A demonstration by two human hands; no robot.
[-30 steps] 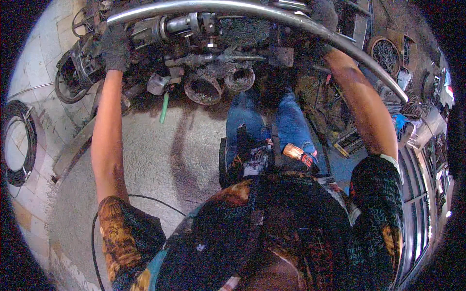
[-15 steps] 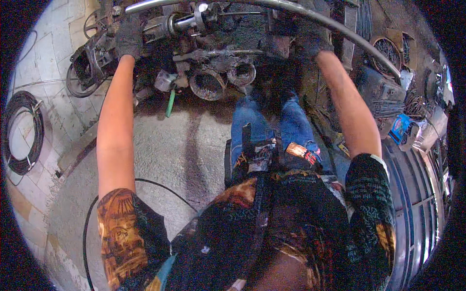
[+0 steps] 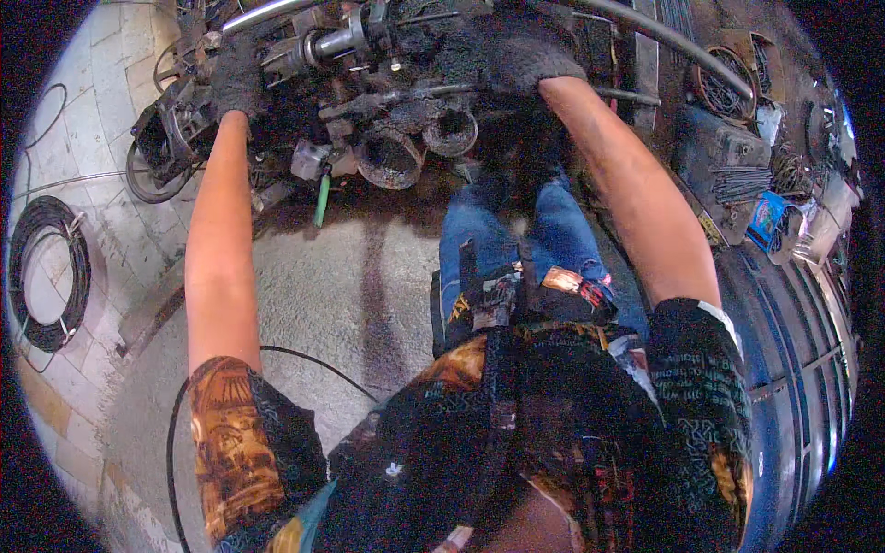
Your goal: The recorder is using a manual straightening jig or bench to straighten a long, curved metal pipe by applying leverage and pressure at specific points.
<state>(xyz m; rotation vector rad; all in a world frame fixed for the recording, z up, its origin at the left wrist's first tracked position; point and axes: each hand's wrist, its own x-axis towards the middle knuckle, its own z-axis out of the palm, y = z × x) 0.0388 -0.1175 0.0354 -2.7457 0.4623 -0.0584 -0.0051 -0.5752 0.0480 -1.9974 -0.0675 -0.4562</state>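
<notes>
In a dark glove, my left hand (image 3: 238,78) reaches to the left side of a grimy metal machine (image 3: 433,101). My right hand (image 3: 535,60), gloved too, lies over the machine's upper right part. The fingers of both hands are lost in the dark, so their grip does not show. A long bent metal pipe (image 3: 678,44) arches over the machine, its middle cut off by the upper edge. Beside my left hand runs a bright round shaft (image 3: 336,41). Two round open sockets, a larger one (image 3: 389,158) and a smaller one (image 3: 452,134), face me.
A green-handled valve or lever (image 3: 323,198) hangs below the machine. A coil of black hose (image 3: 28,276) lies on the tiles at left; a black cable (image 3: 175,442) crosses the floor. At right are a bin of metal pieces (image 3: 724,88), a blue packet (image 3: 765,221) and metal bars (image 3: 793,369).
My right hand has moved left and slightly up, onto the machine. The pipe's right end sits higher in view, and its middle has gone out of the picture. My left hand stays near its place.
</notes>
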